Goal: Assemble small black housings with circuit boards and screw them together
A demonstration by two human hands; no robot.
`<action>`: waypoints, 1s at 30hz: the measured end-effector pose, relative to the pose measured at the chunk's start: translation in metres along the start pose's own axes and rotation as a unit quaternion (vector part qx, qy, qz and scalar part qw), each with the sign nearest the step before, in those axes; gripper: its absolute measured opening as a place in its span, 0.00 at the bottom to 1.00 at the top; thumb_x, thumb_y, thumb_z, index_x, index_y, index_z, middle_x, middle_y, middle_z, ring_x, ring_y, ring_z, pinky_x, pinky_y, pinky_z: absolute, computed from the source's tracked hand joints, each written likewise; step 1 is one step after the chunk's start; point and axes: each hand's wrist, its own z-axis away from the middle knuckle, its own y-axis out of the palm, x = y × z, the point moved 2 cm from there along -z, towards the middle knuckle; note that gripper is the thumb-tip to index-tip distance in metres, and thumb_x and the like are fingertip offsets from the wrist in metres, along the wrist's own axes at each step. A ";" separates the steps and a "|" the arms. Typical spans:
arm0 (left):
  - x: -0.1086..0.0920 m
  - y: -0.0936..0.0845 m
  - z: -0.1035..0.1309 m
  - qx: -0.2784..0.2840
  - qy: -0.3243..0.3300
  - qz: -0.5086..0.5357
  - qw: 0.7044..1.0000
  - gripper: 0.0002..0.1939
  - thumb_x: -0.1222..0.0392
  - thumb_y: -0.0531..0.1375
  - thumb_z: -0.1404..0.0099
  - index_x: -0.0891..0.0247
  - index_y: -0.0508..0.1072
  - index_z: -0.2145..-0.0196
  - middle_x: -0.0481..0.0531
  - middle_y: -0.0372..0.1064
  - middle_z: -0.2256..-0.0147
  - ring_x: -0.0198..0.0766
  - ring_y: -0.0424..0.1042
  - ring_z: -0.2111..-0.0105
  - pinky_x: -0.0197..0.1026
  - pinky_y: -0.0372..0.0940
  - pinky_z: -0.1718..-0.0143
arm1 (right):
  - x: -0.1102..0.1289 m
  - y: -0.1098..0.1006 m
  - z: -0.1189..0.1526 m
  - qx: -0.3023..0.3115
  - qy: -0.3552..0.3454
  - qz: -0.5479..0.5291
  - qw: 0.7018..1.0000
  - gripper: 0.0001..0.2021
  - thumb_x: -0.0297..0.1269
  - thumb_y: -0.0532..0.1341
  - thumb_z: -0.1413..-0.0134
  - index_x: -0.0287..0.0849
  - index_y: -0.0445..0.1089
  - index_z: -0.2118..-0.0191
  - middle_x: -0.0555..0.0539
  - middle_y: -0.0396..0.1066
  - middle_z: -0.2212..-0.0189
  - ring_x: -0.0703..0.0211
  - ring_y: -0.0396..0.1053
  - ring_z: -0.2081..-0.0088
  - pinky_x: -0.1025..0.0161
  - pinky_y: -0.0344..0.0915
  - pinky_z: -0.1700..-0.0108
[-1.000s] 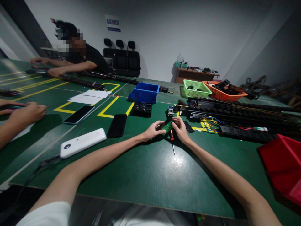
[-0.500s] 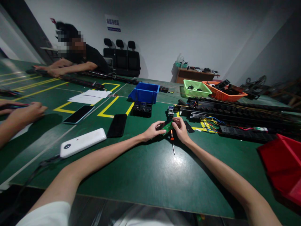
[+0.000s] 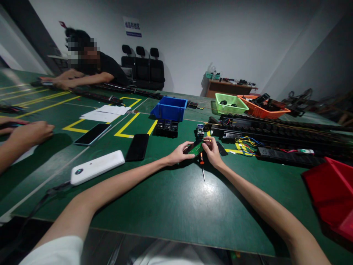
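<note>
Between my two hands is a green circuit board (image 3: 196,149), held tilted just above the table, with a dark part along its left side. My left hand (image 3: 180,152) is closed on its left end, thumb along the near edge. Fingers and thumb of my right hand (image 3: 211,150) pinch its right end. Below the board lies a screwdriver (image 3: 202,161) with an orange and black handle, its shaft toward me. A small silver and black part (image 3: 200,130) stands just behind my hands. A flat black plate (image 3: 221,148) lies right of my right hand.
A blue bin (image 3: 171,109) stands behind a black block of modules (image 3: 166,128). Left are a black phone (image 3: 137,147), a white power bank (image 3: 97,167) and another phone (image 3: 93,134). Right are long black wired housings (image 3: 286,154) and a red bin (image 3: 331,195). Co-workers' hands (image 3: 29,136) are at left.
The circuit board has tilted slightly in my hands, showing more of its green face. My arms have hardly moved.
</note>
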 end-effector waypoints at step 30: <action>0.004 0.000 -0.005 -0.052 -0.058 0.200 0.977 0.32 0.61 0.70 0.49 0.65 0.62 0.49 0.57 0.74 0.57 0.41 0.77 0.63 0.50 0.68 0.52 | 0.009 -0.002 0.003 -0.053 -0.012 0.116 0.992 0.12 0.47 0.55 0.40 0.44 0.64 0.59 0.51 0.64 0.70 0.58 0.63 0.68 0.61 0.62 0.62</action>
